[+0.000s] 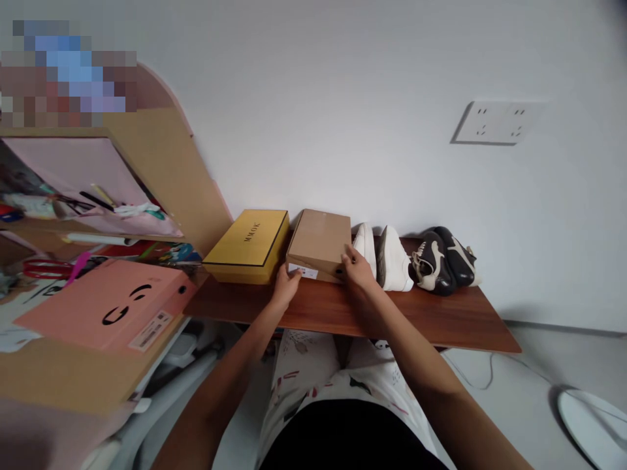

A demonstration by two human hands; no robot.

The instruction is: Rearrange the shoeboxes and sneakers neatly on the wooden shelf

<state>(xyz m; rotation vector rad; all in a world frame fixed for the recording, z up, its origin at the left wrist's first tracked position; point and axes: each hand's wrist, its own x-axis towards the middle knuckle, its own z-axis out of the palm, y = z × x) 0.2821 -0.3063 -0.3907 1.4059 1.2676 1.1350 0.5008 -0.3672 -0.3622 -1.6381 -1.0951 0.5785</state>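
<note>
A brown cardboard shoebox rests on the reddish wooden shelf board, with a white label on its front. My left hand grips its front left corner, thumb on the label. At the front right corner, my right hand is closed around the box edge. To the left lies a yellow shoebox marked MMOK. Right of the brown box stand white shoes, and beyond them a pair of black and cream shoes.
A pink shoebox sits on the cluttered desk at the left, below shelving with stationery. The white wall behind carries a socket panel. A cable and a round white object lie on the floor at right.
</note>
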